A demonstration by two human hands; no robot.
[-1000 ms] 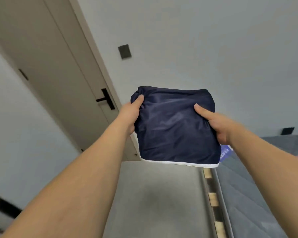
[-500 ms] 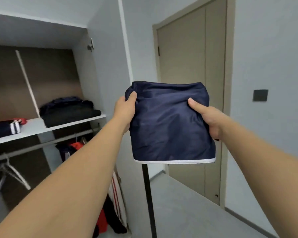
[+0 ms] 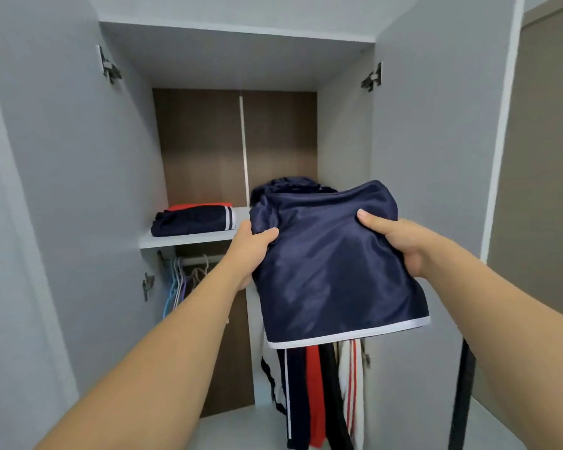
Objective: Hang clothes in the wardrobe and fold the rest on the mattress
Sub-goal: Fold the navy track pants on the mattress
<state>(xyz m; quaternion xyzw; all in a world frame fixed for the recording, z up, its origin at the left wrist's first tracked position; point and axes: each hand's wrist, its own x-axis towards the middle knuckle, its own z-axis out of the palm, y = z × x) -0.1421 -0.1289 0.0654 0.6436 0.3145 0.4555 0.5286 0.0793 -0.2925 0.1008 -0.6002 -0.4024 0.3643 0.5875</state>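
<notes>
A folded navy garment (image 3: 332, 271) with a white hem hangs in the air in front of the open wardrobe (image 3: 241, 53). My left hand (image 3: 251, 251) grips its left edge and my right hand (image 3: 394, 238) grips its right edge, thumbs on top. The garment is level with the white shelf (image 3: 182, 240), where a folded navy and red piece (image 3: 194, 219) lies on the left. A dark pile (image 3: 290, 185) sits on the shelf's right part, mostly hidden behind the held garment.
Empty hangers (image 3: 182, 277) hang on the rail under the shelf at the left. Navy, red and white clothes (image 3: 322, 391) hang below the held garment. Both wardrobe doors (image 3: 436, 157) stand open. A brown room door (image 3: 546, 157) is at the far right.
My view has swung left from the wall and door to face the wardrobe straight on. Both hands kept their grip and carried the navy garment up to the shelf.
</notes>
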